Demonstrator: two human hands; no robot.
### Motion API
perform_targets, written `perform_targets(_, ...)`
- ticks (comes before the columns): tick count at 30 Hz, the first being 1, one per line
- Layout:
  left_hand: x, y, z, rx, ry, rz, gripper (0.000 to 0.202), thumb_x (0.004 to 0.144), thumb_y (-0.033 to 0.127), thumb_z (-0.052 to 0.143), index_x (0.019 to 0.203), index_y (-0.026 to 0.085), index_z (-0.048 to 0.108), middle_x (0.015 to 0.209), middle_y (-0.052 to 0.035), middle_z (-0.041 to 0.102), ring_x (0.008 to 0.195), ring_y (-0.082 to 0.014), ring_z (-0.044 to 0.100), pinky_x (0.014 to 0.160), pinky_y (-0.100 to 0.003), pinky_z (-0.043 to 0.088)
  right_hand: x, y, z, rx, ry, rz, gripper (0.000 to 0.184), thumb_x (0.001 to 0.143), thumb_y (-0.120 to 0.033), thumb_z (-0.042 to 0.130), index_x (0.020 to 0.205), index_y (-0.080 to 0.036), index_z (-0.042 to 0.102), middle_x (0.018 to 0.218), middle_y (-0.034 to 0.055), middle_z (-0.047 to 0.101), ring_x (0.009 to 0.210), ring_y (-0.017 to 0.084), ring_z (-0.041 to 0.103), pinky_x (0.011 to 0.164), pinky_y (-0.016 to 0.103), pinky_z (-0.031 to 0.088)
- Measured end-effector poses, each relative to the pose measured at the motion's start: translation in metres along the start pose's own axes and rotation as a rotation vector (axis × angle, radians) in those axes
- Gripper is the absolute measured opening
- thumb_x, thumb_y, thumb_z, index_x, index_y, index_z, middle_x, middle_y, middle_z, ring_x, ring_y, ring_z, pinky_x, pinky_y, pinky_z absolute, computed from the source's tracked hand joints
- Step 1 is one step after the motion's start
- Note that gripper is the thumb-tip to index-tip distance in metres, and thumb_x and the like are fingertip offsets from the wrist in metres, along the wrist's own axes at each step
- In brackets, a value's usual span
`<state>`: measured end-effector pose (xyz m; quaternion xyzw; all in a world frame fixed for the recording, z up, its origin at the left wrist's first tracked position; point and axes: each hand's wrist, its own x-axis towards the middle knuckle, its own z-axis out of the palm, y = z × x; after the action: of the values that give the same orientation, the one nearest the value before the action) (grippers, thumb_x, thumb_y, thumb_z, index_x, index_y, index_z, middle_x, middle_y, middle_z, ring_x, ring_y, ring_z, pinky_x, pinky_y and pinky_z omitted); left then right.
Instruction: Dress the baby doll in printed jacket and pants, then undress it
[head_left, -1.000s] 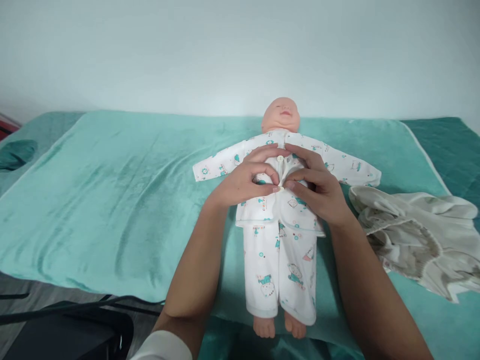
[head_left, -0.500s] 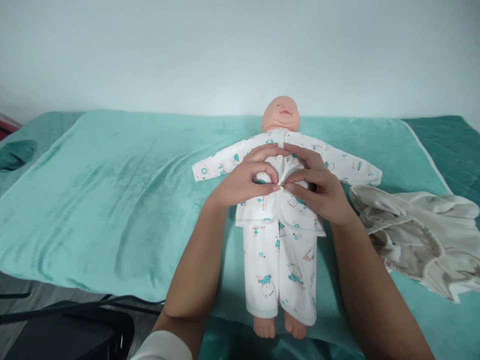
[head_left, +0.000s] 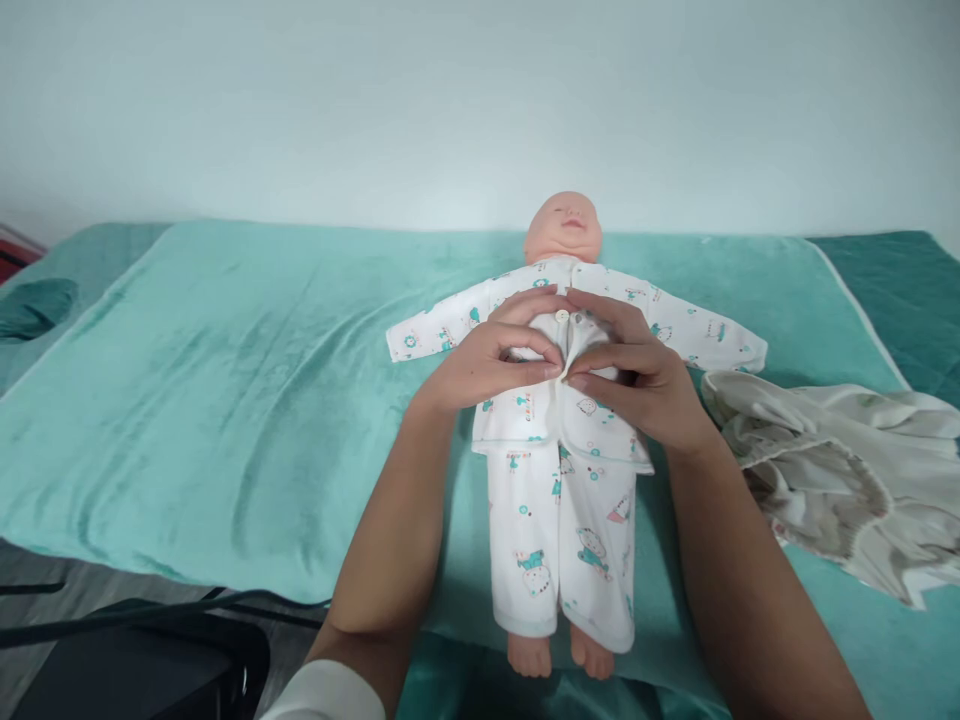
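A baby doll (head_left: 561, 228) lies on its back, dressed in a white printed pajama top (head_left: 517, 425) and matching pants (head_left: 525, 520). Both hands meet at the top's front opening. My left hand (head_left: 499, 355) pinches one front edge of the top beside a button. Opposite it, my right hand (head_left: 637, 370) pinches the other edge, thumb and index finger close to the left fingertips. The lower button is mostly hidden between the fingers. A white button (head_left: 562, 316) shows above them. The doll's sleeves stretch out to both sides, and its bare feet (head_left: 529, 655) point toward me.
The doll lies on a light green blanket (head_left: 187, 400) spread over a bed against a pale wall (head_left: 450, 110). To the right sits a crumpled off-white garment (head_left: 900, 470) with a gathered edge. A black chair (head_left: 150, 670) stands at the lower left.
My fingertips have drawn slightly closer together at the lower button, which shows less now. The doll and the crumpled garment have stayed in place.
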<state>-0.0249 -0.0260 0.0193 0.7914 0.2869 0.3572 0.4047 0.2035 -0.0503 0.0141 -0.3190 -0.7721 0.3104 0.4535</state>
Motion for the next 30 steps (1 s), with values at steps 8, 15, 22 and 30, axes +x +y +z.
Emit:
perform_targets(8,0.002,0.006,0.004,0.123,-0.002,0.014,0.012,0.088,0.039,0.075,0.092,0.028,0.075,0.156,0.0007,0.052,0.156,-0.0277,0.032,0.131,-0.055,0.024,0.000,0.001,0.005,-0.033,0.072,0.040,0.018,0.088,-0.045,0.076,0.085,-0.028,0.069,0.153,0.0011,0.053,0.144,0.030,0.048,0.124,0.055,0.036)
perform_targets(15,0.002,0.011,0.007,0.164,0.006,-0.006,0.011,0.089,0.032,0.072,0.082,0.024,0.071,0.156,0.0017,0.053,0.156,-0.0288,0.032,0.130,-0.056,0.026,-0.001,-0.012,0.010,-0.179,0.086,0.153,0.029,0.084,-0.047,0.079,0.090,-0.025,0.060,0.154,0.0076,0.050,0.146,0.032,0.045,0.124,0.056,0.035)
perform_targets(22,0.002,0.006,0.007,0.117,0.040,0.000,0.015,0.091,0.037,0.070,0.082,0.024,0.072,0.155,0.0010,0.054,0.153,-0.0286,0.038,0.125,-0.054,0.034,-0.003,-0.024,0.011,-0.258,-0.015,0.205,0.023,0.086,-0.039,0.074,0.088,-0.025,0.054,0.164,0.0047,0.038,0.158,0.031,0.027,0.127,0.055,0.030)
perform_targets(30,0.004,0.001,0.011,-0.235,0.284,-0.062,0.025,0.083,0.045,0.079,0.081,0.023,0.067,0.145,-0.0039,0.062,0.141,-0.0285,0.052,0.116,-0.047,0.042,-0.003,-0.021,0.013,-0.234,0.096,0.226,0.010,0.082,-0.019,0.066,0.082,-0.024,0.057,0.157,0.0051,0.050,0.150,0.030,0.041,0.122,0.052,0.036)
